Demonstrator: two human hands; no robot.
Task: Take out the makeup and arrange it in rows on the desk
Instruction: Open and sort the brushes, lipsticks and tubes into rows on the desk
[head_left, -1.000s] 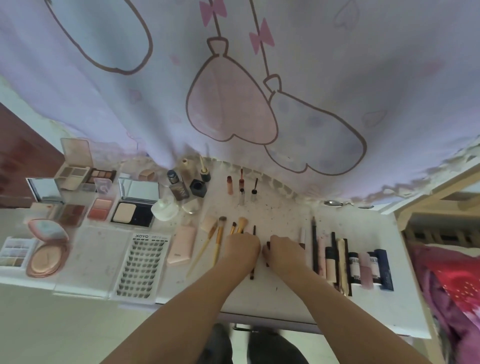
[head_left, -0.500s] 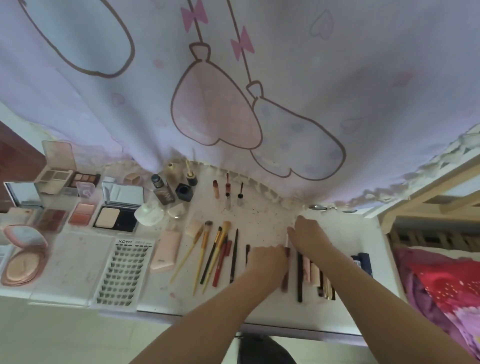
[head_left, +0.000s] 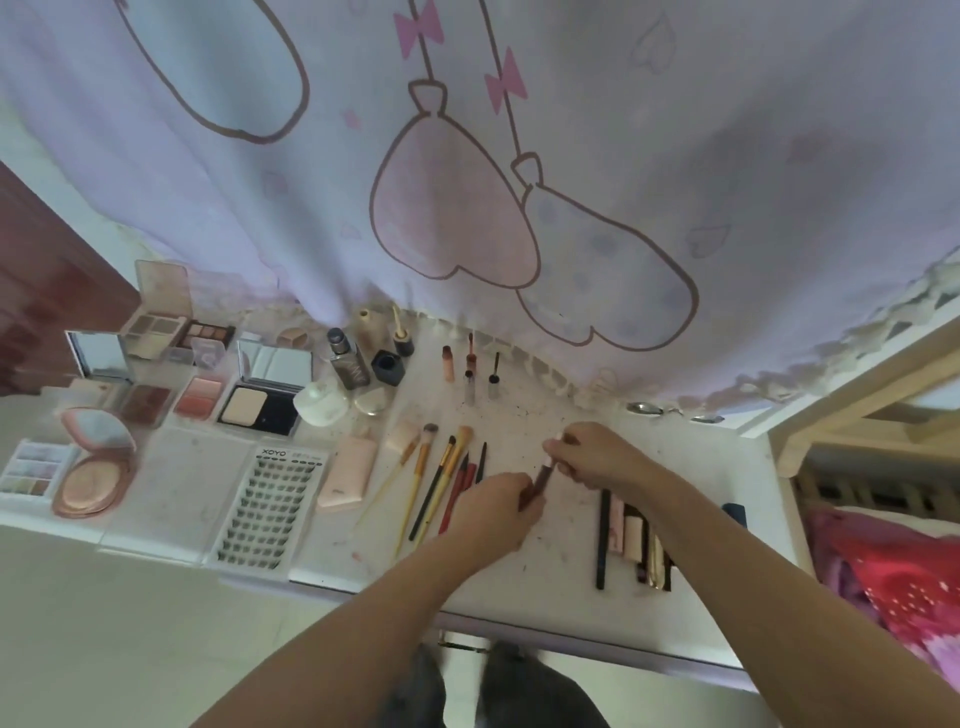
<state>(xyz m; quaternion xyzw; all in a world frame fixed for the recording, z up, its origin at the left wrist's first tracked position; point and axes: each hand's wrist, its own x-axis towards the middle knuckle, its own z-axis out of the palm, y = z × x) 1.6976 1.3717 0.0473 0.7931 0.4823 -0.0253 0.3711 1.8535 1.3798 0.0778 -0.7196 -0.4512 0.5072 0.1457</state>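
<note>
Both hands hold one thin brown makeup pencil (head_left: 543, 479) above the white desk (head_left: 561, 582). My left hand (head_left: 496, 506) grips its near end; my right hand (head_left: 592, 457) pinches its far, pale tip. Left of them lies a row of brushes and pencils (head_left: 441, 483). To the right lies a row of dark pens and pale tubes (head_left: 631, 535), partly under my right forearm. Open palettes and compacts (head_left: 202, 395) fill the desk's left side, with a lash tray (head_left: 265, 509) in front.
Small bottles (head_left: 358, 358) and lip gloss tubes (head_left: 470, 364) stand at the back under a lilac printed curtain (head_left: 467, 182). A pink tube (head_left: 345, 473) lies by the brushes. A bed with red fabric (head_left: 893, 577) is at the right, past the desk's edge.
Both hands left the pencil row and came together on one brown pencil, lifting it. The right hand drew back from the far desk to its tip. The camera shifted.
</note>
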